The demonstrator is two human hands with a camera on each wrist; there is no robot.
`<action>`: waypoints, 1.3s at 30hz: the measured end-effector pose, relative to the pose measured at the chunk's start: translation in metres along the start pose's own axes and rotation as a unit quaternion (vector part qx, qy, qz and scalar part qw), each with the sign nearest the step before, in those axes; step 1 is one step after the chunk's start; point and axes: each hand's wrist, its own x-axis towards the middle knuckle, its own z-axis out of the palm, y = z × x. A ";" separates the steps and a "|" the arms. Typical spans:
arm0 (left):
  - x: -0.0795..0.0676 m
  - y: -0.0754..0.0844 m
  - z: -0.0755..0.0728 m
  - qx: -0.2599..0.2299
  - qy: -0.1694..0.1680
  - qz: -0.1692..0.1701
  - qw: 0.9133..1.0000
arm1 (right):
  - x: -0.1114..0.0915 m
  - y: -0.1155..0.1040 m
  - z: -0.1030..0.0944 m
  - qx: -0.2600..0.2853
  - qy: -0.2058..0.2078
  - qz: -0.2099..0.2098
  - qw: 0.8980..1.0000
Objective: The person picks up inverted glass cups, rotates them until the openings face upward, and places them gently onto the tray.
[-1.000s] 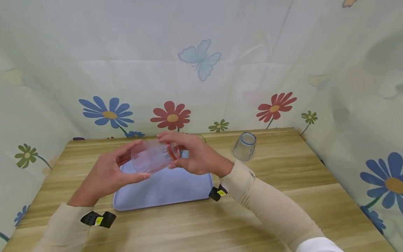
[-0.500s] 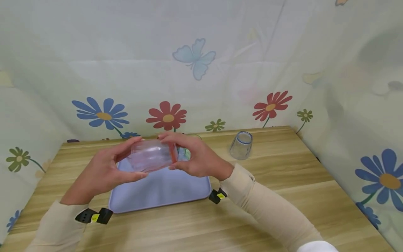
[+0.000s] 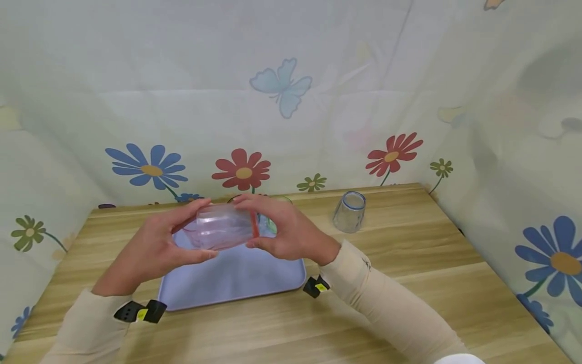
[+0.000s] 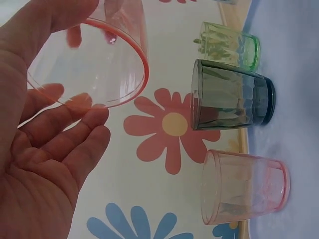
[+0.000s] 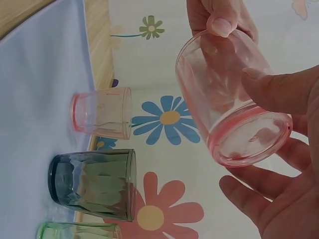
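Observation:
A see-through pink drinking glass [image 3: 223, 227] lies on its side in the air between both hands, over the lilac tray [image 3: 236, 278]. My left hand [image 3: 150, 247] holds it at the mouth end, thumb and fingers spread round the rim. At the base end, my right hand [image 3: 291, 227] grips the glass with thumb and fingers on opposite sides. The right wrist view shows the thick pink base [image 5: 251, 142] turned toward the right palm. Beyond it stand a second pink glass [image 4: 244, 186], a dark smoky glass [image 4: 232, 94] and a green glass [image 4: 229, 47], upright on the tray.
To the right of the tray, a clear glass with a blue ring [image 3: 349, 212] stands narrow end up on the wooden table [image 3: 409, 283]. A flower-printed cloth [image 3: 191, 101] walls in the table's back and sides.
The pink glass has turned from a slant to nearly side-on, its base now seen edgewise. Both hands keep their hold on it, and the head view has shifted slightly.

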 end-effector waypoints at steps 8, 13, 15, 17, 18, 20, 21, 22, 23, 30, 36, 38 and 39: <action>0.002 0.005 -0.003 0.029 0.005 0.003 1.000 | 0.008 -0.016 0.003 -0.133 -0.031 0.025 0.990; 0.005 0.008 0.001 0.040 0.008 0.018 0.999 | 0.015 -0.035 0.013 -0.272 -0.048 -0.005 0.961; 0.007 0.009 0.003 0.047 0.007 0.027 0.999 | 0.017 -0.043 0.019 -0.311 -0.060 -0.014 0.949; 0.009 0.011 0.004 0.049 0.004 0.030 0.998 | 0.019 -0.050 0.024 -0.341 -0.070 -0.012 0.937; 0.009 0.012 0.004 0.052 0.003 0.030 0.998 | 0.020 -0.052 0.027 -0.357 -0.074 -0.007 0.931; 0.011 0.014 0.004 0.056 0.001 0.025 0.998 | 0.022 -0.055 0.033 -0.386 -0.075 0.007 0.920; 0.012 0.015 0.004 0.058 -0.001 0.019 0.998 | 0.023 -0.055 0.037 -0.396 -0.070 0.014 0.915; 0.013 0.017 0.004 0.061 -0.003 0.013 0.998 | 0.024 -0.055 0.039 -0.405 -0.064 0.020 0.912; 0.013 0.018 0.004 0.064 -0.005 0.007 0.998 | 0.025 -0.055 0.042 -0.412 -0.057 0.024 0.909; 0.016 0.021 0.006 0.021 -0.014 -0.028 0.999 | 0.027 -0.051 0.048 -0.401 -0.026 0.041 0.915; 0.017 0.018 0.011 -0.100 -0.026 -0.073 0.992 | 0.026 -0.047 0.042 -0.270 0.000 0.066 0.961; 0.017 0.019 0.012 -0.132 -0.028 -0.094 0.986 | 0.026 -0.046 0.040 -0.217 0.007 0.083 0.973; 0.017 0.019 0.013 -0.146 -0.028 -0.102 0.984 | 0.025 -0.045 0.039 -0.194 0.010 0.090 0.977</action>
